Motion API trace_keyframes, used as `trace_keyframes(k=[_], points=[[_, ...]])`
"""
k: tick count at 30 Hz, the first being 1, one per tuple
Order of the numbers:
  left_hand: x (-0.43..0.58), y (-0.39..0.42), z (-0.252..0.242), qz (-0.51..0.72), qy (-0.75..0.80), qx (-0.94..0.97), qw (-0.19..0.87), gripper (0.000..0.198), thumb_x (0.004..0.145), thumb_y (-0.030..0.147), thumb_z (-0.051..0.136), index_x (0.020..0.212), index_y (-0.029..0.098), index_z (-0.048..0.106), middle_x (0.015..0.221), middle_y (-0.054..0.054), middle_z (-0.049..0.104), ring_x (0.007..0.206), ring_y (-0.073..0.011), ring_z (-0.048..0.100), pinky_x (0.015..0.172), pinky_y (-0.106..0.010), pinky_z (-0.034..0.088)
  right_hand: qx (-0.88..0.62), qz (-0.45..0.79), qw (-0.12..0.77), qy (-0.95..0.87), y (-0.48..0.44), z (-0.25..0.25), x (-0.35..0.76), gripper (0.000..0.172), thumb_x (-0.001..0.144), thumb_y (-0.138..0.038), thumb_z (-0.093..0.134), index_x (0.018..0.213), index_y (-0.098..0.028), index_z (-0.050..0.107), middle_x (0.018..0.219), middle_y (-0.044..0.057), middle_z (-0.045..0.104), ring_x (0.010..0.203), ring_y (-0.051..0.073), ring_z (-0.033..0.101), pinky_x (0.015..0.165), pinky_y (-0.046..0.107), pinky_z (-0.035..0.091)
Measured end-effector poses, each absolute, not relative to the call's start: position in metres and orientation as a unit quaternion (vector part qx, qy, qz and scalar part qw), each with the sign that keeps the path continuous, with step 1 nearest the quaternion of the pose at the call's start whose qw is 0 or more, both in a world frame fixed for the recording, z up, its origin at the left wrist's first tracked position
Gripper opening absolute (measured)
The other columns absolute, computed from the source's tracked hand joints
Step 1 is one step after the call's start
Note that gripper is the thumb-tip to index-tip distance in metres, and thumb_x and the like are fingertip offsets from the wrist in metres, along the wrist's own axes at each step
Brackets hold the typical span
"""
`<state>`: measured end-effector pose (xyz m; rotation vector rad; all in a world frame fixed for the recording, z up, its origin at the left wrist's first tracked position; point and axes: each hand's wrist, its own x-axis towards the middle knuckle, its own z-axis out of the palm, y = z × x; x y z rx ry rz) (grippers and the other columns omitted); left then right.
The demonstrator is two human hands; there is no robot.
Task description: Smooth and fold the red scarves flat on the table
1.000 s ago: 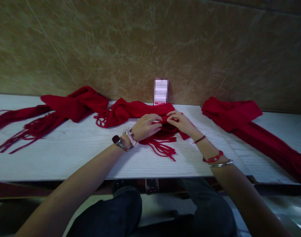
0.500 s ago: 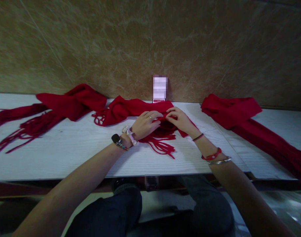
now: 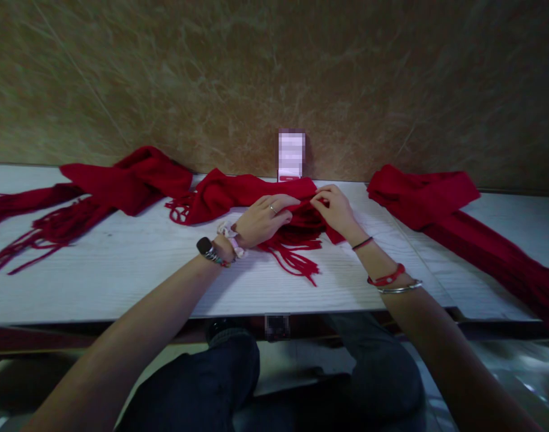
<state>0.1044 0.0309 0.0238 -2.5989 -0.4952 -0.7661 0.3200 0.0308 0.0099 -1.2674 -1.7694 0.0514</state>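
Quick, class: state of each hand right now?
Left hand: partly curled over the middle red scarf; grip cannot be told.
Right hand: fingertips at that scarf; pinch cannot be told.

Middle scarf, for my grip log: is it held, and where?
Right hand seems to pinch the middle scarf near its right end; left hand: unclear.

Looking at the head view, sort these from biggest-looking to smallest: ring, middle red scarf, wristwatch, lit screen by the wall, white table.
1. White table
2. Middle red scarf, partly covered by the left hand
3. Lit screen
4. Wristwatch
5. Ring
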Motion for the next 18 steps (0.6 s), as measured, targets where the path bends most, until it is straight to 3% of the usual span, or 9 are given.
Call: trace_keyframes(k=[8, 18], points=[[0.082, 0.047, 0.029, -0.351, -0.229, -0.887, 0.193, 0.017, 0.087, 0.019, 0.044, 0.079, 0.015, 0.059, 0.116, -0.008, 0.052, 0.107, -0.0215, 0.048, 0.091, -0.039, 0.043, -0.605, -0.046, 0.496, -0.621, 0.042, 0.012, 0.347, 0.01, 0.071, -0.017, 0.058, 0.061, -0.019, 0.058, 0.08, 0.005, 0.054, 0.082, 0.02, 0.053, 0.08, 0.038, 0.044], [0.07, 0.061, 0.026, -0.394, -0.267, -0.86, 0.183, 0.014, 0.086, 0.018, 0.044, 0.079, 0.015, 0.056, 0.113, -0.01, 0.052, 0.107, -0.0219, 0.048, 0.092, -0.039, 0.042, -0.649, -0.036, 0.521, -0.553, 0.043, 0.017, 0.359, 0.012, 0.069, -0.014, 0.058, 0.057, -0.018, 0.055, 0.08, 0.007, 0.052, 0.084, 0.021, 0.05, 0.084, 0.039, 0.04]])
